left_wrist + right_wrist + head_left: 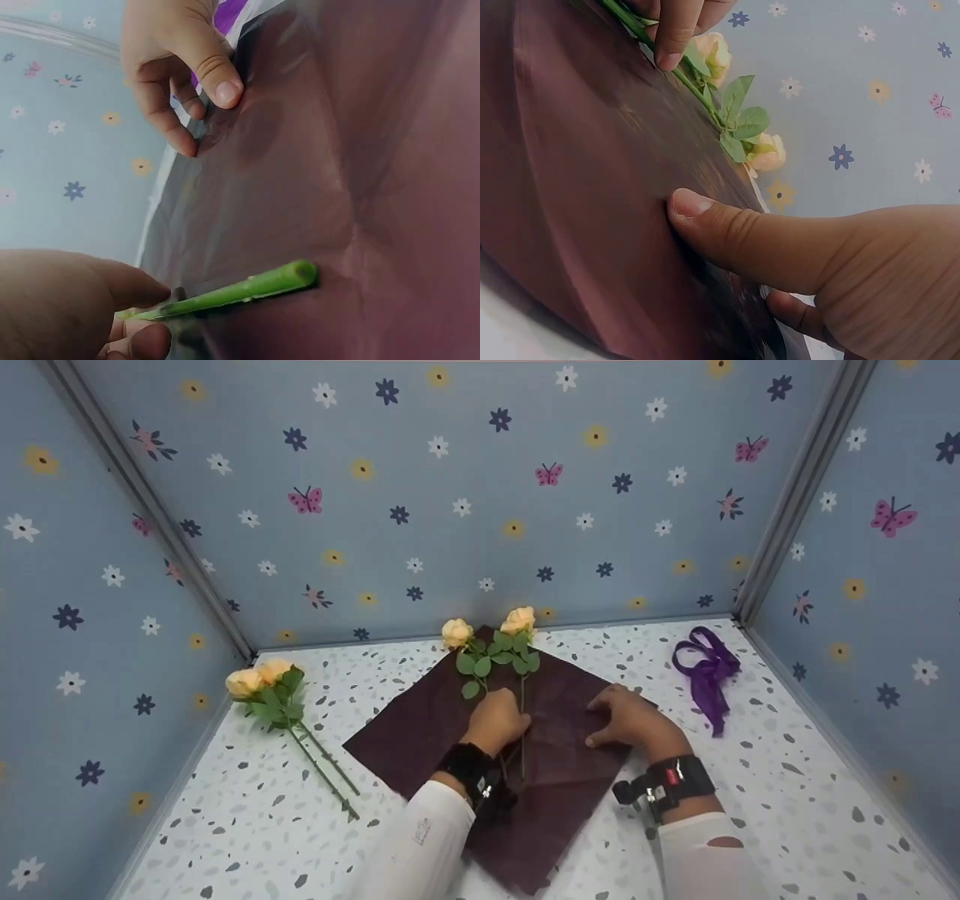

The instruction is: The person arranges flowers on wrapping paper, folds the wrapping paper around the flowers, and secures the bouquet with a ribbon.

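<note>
Two pale yellow roses with green leaves lie on a dark maroon sheet of wrapping paper, blooms at its far corner. My left hand is over their stems, its fingers curled round a green stem whose cut end sticks out over the paper. In the right wrist view its thumb lies against a rose stem. Near the sheet's right corner, my right hand rests on the paper with thumb and fingers spread apart. Its thumb touches the maroon surface.
Two more yellow roses lie at the left of the speckled white table, stems slanting towards me. A purple ribbon lies in loops at the back right. Blue flower-patterned panels stand at the back and both sides.
</note>
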The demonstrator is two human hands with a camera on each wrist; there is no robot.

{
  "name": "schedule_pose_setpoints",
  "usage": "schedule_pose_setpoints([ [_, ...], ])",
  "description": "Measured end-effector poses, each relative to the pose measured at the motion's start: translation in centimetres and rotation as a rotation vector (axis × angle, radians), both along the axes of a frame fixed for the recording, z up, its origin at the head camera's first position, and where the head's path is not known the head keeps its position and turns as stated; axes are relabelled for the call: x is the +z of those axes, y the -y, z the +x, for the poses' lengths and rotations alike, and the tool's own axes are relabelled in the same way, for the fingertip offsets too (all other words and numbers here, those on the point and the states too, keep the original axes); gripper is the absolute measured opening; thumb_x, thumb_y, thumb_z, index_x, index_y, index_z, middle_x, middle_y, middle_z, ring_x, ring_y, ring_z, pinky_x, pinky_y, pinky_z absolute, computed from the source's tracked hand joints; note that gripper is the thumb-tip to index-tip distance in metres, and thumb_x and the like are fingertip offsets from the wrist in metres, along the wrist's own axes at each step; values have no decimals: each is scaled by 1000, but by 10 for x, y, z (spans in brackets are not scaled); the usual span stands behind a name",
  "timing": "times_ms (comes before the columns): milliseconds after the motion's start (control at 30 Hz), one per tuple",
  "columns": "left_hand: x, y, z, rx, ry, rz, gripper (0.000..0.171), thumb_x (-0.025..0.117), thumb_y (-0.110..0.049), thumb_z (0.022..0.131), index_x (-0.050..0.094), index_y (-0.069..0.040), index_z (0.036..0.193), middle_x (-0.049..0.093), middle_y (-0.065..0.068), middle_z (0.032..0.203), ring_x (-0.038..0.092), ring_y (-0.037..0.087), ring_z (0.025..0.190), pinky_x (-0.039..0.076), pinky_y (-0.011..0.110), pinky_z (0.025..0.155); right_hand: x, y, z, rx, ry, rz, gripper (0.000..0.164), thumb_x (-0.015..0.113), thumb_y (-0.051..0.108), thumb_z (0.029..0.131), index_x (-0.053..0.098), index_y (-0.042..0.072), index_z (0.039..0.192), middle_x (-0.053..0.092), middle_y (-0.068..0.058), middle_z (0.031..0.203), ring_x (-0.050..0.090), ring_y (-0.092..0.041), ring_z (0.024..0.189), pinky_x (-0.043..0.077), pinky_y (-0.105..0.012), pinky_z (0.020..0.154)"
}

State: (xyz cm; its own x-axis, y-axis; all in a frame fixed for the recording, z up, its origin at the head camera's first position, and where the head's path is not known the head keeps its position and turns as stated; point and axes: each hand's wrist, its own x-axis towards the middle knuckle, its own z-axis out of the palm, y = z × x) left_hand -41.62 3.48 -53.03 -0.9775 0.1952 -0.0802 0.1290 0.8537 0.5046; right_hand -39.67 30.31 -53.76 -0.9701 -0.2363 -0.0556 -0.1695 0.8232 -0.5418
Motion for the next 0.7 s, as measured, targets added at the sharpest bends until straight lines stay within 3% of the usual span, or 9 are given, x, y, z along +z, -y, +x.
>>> schedule_pose_setpoints([
  [133, 3, 3, 2, -30, 40, -26, 23, 74, -25, 92, 64, -11, 77, 64, 3, 75, 58, 21, 64, 50, 36, 60, 1, 0, 1, 1, -4, 4, 68, 98, 31, 72, 71, 6, 129, 59, -17, 137, 57, -40, 130, 43, -55, 118],
  [400, 0, 11, 1, -77, 41, 7, 49, 70, -19, 93, 37, -19, 56, 30, -8, 51, 38, 15, 47, 36, 30, 49, -1, 1, -3, 5, -9, -13, 69, 99, 30, 70, 71, 6, 128, 60, -17, 133, 57, -39, 126, 43, -57, 116],
  [533, 5, 19, 4, -62, -31, 3, 47, 70, -23, 96, 41, -18, 59, 37, -5, 54, 43, 17, 50, 40, 32, 52, 1, 1, -1, 13, -20, -3, 69, 99, 29, 69, 71, 4, 127, 61, -18, 131, 58, -39, 125, 44, -57, 115],
  [700, 20, 43, 7, 15, -187, -93, 33, 69, -28, 100, 58, -14, 71, 63, 5, 73, 65, 26, 67, 54, 43, 62, 1, 4, 1, 7, -10, 2, 68, 99, 27, 70, 71, 4, 128, 60, -18, 132, 58, -40, 126, 45, -56, 115],
])
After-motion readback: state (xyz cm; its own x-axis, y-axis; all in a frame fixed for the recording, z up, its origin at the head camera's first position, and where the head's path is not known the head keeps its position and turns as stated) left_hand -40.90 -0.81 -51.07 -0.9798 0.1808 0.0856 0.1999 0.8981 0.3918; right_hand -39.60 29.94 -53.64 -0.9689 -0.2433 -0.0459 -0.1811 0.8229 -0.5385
